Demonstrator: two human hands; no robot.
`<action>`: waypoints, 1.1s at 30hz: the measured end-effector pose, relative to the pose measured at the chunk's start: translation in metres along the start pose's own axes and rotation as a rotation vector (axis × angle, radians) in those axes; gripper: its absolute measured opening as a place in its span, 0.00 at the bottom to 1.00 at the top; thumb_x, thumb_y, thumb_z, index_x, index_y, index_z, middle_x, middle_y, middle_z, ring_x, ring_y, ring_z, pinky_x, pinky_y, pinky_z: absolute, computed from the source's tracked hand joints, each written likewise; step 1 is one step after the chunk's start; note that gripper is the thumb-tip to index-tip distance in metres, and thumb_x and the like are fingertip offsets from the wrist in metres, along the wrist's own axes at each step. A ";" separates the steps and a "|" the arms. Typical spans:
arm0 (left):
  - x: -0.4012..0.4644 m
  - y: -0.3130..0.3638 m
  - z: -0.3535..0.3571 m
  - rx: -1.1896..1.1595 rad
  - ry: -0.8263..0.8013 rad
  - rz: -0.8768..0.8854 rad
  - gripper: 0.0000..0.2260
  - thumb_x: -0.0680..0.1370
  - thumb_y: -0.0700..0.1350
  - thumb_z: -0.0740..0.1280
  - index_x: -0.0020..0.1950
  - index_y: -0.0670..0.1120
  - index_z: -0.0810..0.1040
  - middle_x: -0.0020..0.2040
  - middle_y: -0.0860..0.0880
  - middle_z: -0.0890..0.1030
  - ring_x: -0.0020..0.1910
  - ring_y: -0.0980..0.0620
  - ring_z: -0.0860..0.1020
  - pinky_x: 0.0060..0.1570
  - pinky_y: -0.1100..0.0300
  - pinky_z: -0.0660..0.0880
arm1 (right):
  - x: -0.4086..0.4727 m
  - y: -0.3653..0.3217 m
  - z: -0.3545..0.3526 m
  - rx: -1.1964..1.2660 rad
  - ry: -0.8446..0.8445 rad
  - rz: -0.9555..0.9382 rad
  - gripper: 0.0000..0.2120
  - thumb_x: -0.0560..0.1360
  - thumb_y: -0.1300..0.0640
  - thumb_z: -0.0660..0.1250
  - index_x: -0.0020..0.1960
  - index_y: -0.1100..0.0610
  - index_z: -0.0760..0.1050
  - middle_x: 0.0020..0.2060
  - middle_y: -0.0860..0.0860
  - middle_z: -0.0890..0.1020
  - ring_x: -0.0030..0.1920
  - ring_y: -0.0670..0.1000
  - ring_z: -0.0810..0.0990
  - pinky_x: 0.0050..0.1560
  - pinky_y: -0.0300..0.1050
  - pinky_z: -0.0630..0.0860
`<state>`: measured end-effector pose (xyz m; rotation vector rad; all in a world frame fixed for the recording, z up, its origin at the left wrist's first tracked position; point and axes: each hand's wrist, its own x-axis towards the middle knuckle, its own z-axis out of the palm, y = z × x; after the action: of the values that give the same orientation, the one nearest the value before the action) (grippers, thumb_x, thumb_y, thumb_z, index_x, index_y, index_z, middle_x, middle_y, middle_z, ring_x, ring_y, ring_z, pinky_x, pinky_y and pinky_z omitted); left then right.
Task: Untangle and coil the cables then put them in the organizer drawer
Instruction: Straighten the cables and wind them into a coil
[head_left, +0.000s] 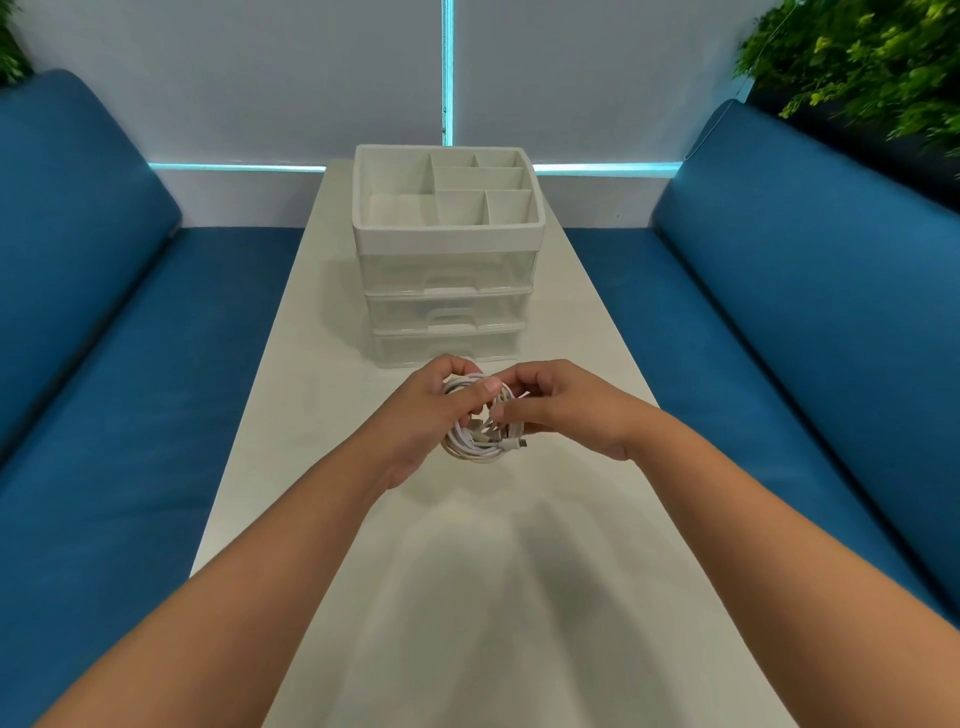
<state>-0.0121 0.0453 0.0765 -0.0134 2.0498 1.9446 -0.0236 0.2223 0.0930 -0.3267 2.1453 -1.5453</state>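
Blue benches flank a long pale surface (467, 597); white organizer (448, 249) stands at the far end, its 3 clear drawers all shut, top tray divided.

Left hand (431, 415) curled round a white cable coil (480, 431), thumb pressed over the loops. Right hand (561, 410) pinching the coil's right side, fingers closed on strands. Coil held just above the surface, near the lowest drawer. A plug end (519, 443) sticks out loose.

Judgement: tuck that end through the loops, keep the thumb clamped so turns don't spring, then free 1 hand for a drawer.

No brands, labels or writing legible.
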 end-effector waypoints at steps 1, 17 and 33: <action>-0.001 0.000 -0.001 -0.021 -0.022 0.003 0.08 0.77 0.47 0.71 0.52 0.48 0.74 0.38 0.49 0.76 0.32 0.56 0.71 0.36 0.64 0.69 | 0.000 0.000 0.000 0.014 0.004 -0.002 0.12 0.75 0.64 0.70 0.57 0.61 0.78 0.46 0.56 0.83 0.45 0.50 0.83 0.52 0.43 0.80; -0.006 -0.012 0.001 0.050 -0.071 0.203 0.11 0.81 0.38 0.65 0.63 0.44 0.73 0.55 0.47 0.83 0.50 0.52 0.81 0.51 0.62 0.78 | 0.004 0.014 0.006 0.080 0.127 0.014 0.14 0.67 0.69 0.75 0.51 0.63 0.76 0.39 0.54 0.82 0.38 0.51 0.82 0.40 0.43 0.79; 0.001 -0.017 -0.004 0.391 0.001 0.339 0.12 0.84 0.42 0.58 0.66 0.50 0.70 0.55 0.50 0.79 0.50 0.56 0.77 0.50 0.65 0.72 | 0.003 0.009 -0.007 0.098 0.025 -0.011 0.10 0.77 0.64 0.66 0.57 0.63 0.79 0.49 0.59 0.84 0.48 0.53 0.83 0.55 0.47 0.80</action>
<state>-0.0101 0.0399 0.0596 0.4464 2.5299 1.6706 -0.0287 0.2297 0.0853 -0.2881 2.0811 -1.6628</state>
